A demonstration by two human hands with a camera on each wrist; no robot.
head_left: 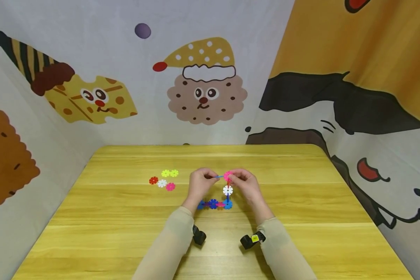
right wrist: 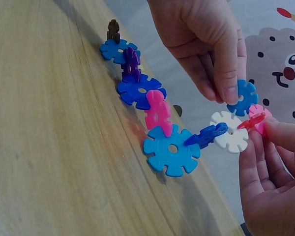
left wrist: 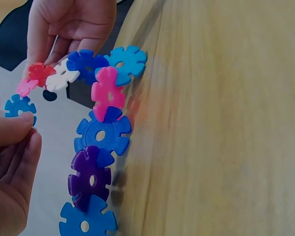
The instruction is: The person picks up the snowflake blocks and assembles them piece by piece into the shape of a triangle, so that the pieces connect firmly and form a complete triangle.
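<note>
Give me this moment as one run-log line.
left hand: pinches blue disc | right hand: holds pink disc atop disc chain | spare discs: on table

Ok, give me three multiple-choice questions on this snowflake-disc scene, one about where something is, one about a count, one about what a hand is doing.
1. Where do the loose discs lie on the table?
A. left of the hands
B. right of the hands
C. at the near edge

2. How many loose discs lie there?
A. two
B. five
C. nine

3. What is the left hand doing?
A. lying flat on the table
B. pinching a blue disc
C. hanging empty

Answers: 1 A, the head view shows them left of both hands. 2 B, two yellow-green, one red, one white, one pink. 3 B, the left wrist view shows thumb and finger on the blue disc beside the chain.
</note>
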